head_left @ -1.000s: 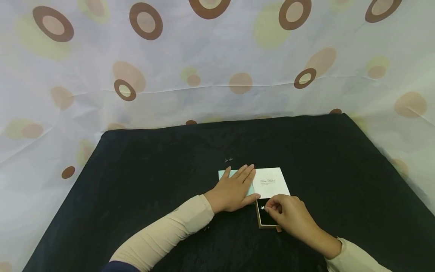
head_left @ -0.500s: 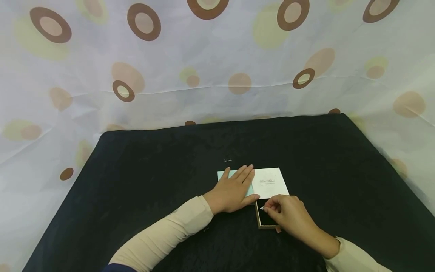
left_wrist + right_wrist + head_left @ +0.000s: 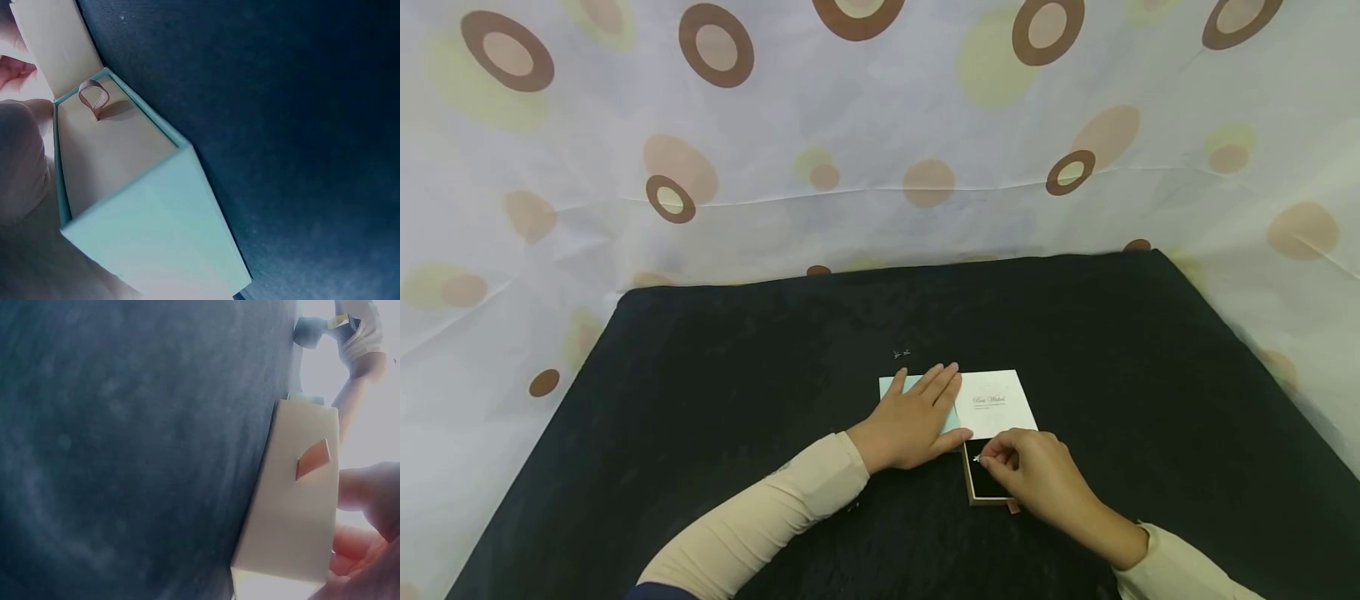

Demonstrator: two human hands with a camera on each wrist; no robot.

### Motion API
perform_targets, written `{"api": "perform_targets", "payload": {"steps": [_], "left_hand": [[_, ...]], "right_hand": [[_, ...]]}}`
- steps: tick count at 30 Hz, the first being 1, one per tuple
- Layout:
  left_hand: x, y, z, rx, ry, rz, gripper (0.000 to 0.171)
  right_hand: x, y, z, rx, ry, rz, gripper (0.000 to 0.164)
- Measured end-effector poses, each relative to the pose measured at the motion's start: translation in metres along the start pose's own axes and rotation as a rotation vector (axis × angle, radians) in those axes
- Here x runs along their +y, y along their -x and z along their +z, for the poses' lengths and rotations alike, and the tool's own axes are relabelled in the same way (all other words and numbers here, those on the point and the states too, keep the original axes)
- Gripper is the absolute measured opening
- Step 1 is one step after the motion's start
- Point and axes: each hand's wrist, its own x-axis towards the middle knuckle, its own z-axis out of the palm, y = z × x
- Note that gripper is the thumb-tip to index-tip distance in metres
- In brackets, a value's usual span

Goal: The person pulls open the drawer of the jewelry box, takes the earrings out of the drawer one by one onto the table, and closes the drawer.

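Note:
My left hand (image 3: 913, 421) lies flat with spread fingers on a mint jewellery box (image 3: 156, 219) and the edge of a white "Best Wishes" panel (image 3: 1000, 404). Below that panel, a cream drawer (image 3: 290, 512) with black padding (image 3: 994, 483) stands out toward me. Over the padding, my right hand (image 3: 1041, 471) pinches a tiny silver star-shaped piece of jewellery (image 3: 977, 458) between thumb and forefinger; the fingers partly hide it. A pink ribbon tab (image 3: 314, 459) sticks out of the drawer front. In the left wrist view, a ribbon loop (image 3: 94, 100) stands on the mint box's cream face.
Two tiny silver pieces (image 3: 901, 354) lie on the black cloth (image 3: 760, 358) beyond the box. Something small and shiny (image 3: 853, 506) lies beside the left sleeve. A dotted white curtain (image 3: 865, 217) hangs behind the table.
The silver star piece has turned slightly in my right fingers and shows less of its face. Both hands and the box hold their places; the head view shifts a little.

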Motion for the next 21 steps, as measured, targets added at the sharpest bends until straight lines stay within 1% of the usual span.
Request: {"api": "perform_targets", "payload": {"steps": [9, 21], "left_hand": [[-0.0003, 0.0002, -0.0001, 0.006, 0.01, 0.006, 0.075], [-0.0005, 0.001, 0.0003, 0.013, 0.006, 0.008, 0.075]], "right_hand": [[-0.0001, 0.001, -0.0011, -0.005, -0.03, -0.017, 0.008], [0.0001, 0.0021, -0.0016, -0.015, -0.043, -0.034, 0.008]]}}
